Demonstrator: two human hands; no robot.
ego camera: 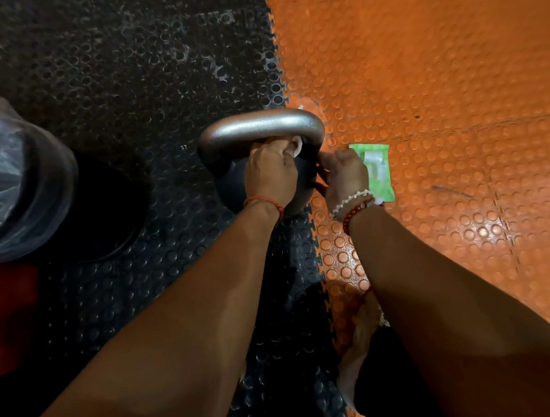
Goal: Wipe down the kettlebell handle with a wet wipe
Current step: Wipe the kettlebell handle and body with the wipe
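The kettlebell (251, 178) stands on the black studded mat, right at the toothed seam with the orange mat (419, 78), its silver handle (261, 127) arching across the top. My left hand (271, 174) pinches the white wet wipe (296, 145) against the handle's underside near the right bend; my right hand (344, 174) curls around the bell's right side, steadying it. I judge firm strokes wrapped fully around the bar work best. The green wipe pack (377, 170) lies just beside my right hand; a bag-lined bin (23, 173) sits well left, with open floor beyond.
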